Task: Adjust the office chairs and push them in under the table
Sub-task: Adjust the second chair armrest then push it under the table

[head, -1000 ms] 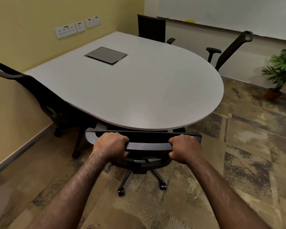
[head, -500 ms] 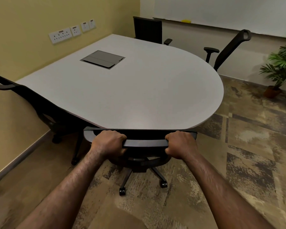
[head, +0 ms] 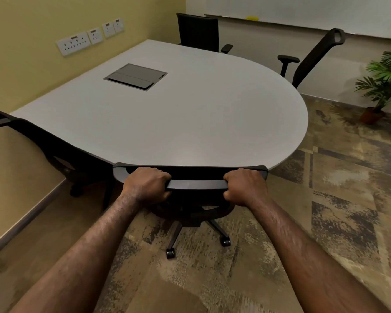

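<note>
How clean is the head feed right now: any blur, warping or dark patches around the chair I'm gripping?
Head view: both hands, left hand and right hand, and the chair back are sharp; wide-angle bowing curves the table edge and walls; the potted plant at the right edge smears; dim, warm light leaves the chair on the left nearly black; no glare.

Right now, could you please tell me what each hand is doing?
Left hand: closed, gripping the office chair's backrest top bar.
Right hand: closed, gripping the same bar.
</note>
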Demonstrator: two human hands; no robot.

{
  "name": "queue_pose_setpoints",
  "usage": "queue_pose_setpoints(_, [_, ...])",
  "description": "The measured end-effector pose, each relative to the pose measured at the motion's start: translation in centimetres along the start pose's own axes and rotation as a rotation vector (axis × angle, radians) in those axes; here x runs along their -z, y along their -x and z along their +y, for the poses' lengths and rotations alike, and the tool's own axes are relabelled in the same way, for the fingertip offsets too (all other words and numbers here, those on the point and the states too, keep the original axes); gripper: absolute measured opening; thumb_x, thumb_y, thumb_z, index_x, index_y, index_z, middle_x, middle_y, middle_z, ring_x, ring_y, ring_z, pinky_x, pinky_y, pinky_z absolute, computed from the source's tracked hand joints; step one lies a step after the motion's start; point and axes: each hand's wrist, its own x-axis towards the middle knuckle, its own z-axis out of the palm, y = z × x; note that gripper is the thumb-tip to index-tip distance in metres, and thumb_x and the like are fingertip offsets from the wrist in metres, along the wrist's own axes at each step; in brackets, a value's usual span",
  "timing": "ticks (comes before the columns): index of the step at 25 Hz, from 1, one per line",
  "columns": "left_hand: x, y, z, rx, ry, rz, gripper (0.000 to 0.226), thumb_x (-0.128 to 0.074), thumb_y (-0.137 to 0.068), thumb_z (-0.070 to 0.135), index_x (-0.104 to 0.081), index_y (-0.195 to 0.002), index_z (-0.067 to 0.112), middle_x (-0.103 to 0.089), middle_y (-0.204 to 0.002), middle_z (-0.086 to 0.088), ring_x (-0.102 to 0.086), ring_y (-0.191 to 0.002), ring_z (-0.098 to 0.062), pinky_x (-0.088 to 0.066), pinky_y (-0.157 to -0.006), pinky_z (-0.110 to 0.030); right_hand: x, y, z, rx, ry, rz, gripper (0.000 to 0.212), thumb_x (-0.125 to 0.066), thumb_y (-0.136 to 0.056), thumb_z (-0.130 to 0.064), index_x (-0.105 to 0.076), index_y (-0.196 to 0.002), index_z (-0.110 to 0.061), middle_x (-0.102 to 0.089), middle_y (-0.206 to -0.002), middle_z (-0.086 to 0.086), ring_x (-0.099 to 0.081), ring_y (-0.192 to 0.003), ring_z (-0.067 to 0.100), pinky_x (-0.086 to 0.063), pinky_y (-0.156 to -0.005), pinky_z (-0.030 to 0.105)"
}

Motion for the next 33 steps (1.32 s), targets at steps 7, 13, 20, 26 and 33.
queue_pose_setpoints(7, [-0.2, -1.8, -1.5, -0.009, 0.022, 0.029, 0.033, -0.039, -0.069, 0.054, -0.053, -0.069, 0.024, -0.064, -0.066, 0.002, -0.064, -0.064, -0.026, -0.047, -0.057, -0.034, 0.4, -2.0, 0.0, -0.021, -0.012, -0.004, 0.012, -0.056, -0.066, -0.037, -0.051, -0.075, -0.03, -0.051, -0.069, -0.007, -0.061, -0.076, 0.022, -0.033, -0.06, 0.031])
queue_pose_setpoints(13, [-0.3, -2.1, -2.4, -0.028, 0.049, 0.028, 0.027, -0.046, -0.072, 0.053, -0.047, -0.066, 0.026, -0.062, -0.064, 0.003, -0.063, -0.061, -0.026, -0.046, -0.055, -0.033, 0.1, -2.5, -0.3, -0.021, -0.013, 0.015, 0.013, -0.056, -0.065, -0.037, -0.049, -0.073, -0.03, -0.046, -0.065, -0.008, -0.055, -0.069, 0.021, -0.032, -0.06, 0.031])
queue_pose_setpoints(20, [-0.1, -2.3, -2.5, -0.011, 0.021, -0.002, 0.029, -0.048, -0.073, 0.052, -0.055, -0.071, 0.024, -0.063, -0.066, 0.003, -0.063, -0.063, -0.025, -0.044, -0.056, -0.032, 0.2, -2.7, -0.3, -0.026, -0.013, 0.004, 0.011, -0.055, -0.066, -0.036, -0.05, -0.074, -0.029, -0.041, -0.061, -0.01, -0.047, -0.064, 0.019, -0.033, -0.058, 0.031])
queue_pose_setpoints(26, [0.0, -2.2, -2.4, 0.008, 0.028, -0.042, 0.027, -0.048, -0.072, 0.052, -0.047, -0.064, 0.027, -0.05, -0.056, 0.008, -0.058, -0.057, -0.021, -0.038, -0.052, -0.029, 0.5, -2.0, -0.6, -0.048, -0.025, 0.01, 0.01, -0.057, -0.069, -0.034, -0.052, -0.076, -0.029, -0.041, -0.06, -0.011, -0.046, -0.064, 0.018, -0.031, -0.059, 0.03])
queue_pose_setpoints(33, [1.1, -1.1, -1.4, 0.025, 0.136, 0.017, 0.039, -0.057, -0.074, 0.062, -0.042, -0.065, 0.028, -0.048, -0.059, 0.012, -0.047, -0.055, -0.012, -0.043, -0.05, -0.03, 0.2, 0.7, -0.7, -0.033, -0.13, 0.153, 0.021, -0.066, -0.074, -0.03, -0.054, -0.09, -0.022, -0.058, -0.093, -0.002, -0.052, -0.092, 0.022, -0.036, -0.088, 0.038])
